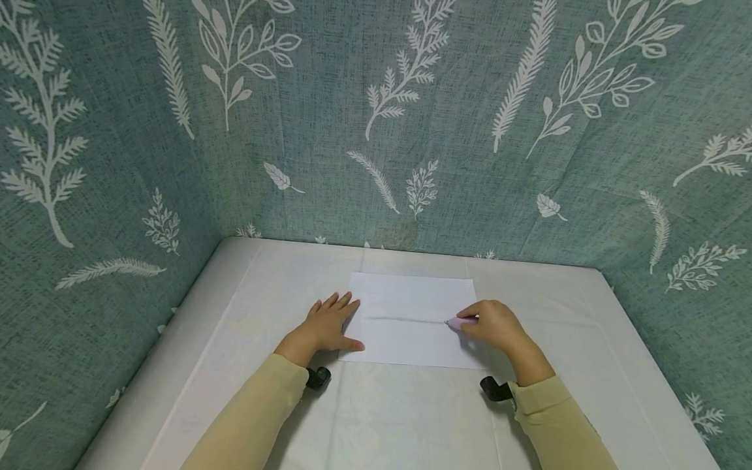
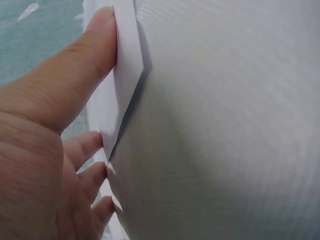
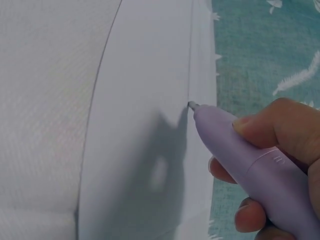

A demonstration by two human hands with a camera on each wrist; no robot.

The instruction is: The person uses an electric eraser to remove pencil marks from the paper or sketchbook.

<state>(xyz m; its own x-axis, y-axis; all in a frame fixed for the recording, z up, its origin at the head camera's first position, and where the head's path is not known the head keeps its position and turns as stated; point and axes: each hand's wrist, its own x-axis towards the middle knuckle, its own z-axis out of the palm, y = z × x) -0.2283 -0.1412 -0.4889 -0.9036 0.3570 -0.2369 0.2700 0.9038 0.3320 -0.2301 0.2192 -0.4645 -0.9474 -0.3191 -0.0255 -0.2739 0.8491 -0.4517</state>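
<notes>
The right hand (image 1: pixel 493 324) has its grip curled tight around a lilac pen (image 3: pixel 245 160), tip touching the sheet of paper (image 1: pixel 411 320) at the end of a drawn line. The left hand (image 1: pixel 329 321) lies flat (fingers straight and spread), pressing the paper's left edge onto the white bench (image 1: pixel 411 418).

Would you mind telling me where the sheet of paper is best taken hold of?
Probably at the left edge of the paper, coming from the left. In the left wrist view that edge lifts slightly off the table beside the left hand, so fingers could likely slip under it.
</notes>
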